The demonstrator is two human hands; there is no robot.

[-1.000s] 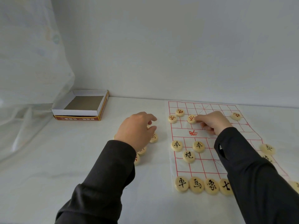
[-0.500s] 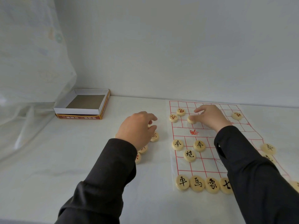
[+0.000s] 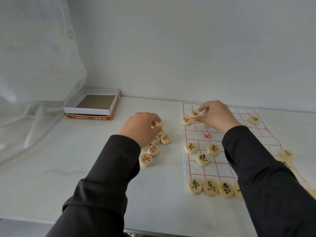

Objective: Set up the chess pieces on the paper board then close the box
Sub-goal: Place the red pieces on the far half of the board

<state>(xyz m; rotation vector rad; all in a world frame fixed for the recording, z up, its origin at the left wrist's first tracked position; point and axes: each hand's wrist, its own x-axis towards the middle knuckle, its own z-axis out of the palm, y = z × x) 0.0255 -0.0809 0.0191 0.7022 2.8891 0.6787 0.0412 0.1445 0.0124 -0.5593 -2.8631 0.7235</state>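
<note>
Worked at a white table (image 3: 51, 168) against a bare pale wall (image 3: 188, 48). Had one open white cardboard box (image 3: 85, 111) far left, well apart from one red-gridded paper board (image 3: 198, 134). Had on it three red-lettered round wooden chess pieces (image 3: 186, 120) showing at the far end, three black-lettered ones (image 3: 203, 159) midway, four more (image 3: 210, 187) along the near edge. Held left hand (image 3: 142, 129) curled over roughly seven loose pieces (image 3: 165, 139), right hand (image 3: 217, 115) curled beside the red ones; grips impossible to tell.

Long black sleeves (image 3: 109, 177) (creased, folded near elbows), snug cuffs.

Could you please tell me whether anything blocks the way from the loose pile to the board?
Nothing visible does: bare table separates the loose pile from the paper board. The right hand covers some far squares.
</note>
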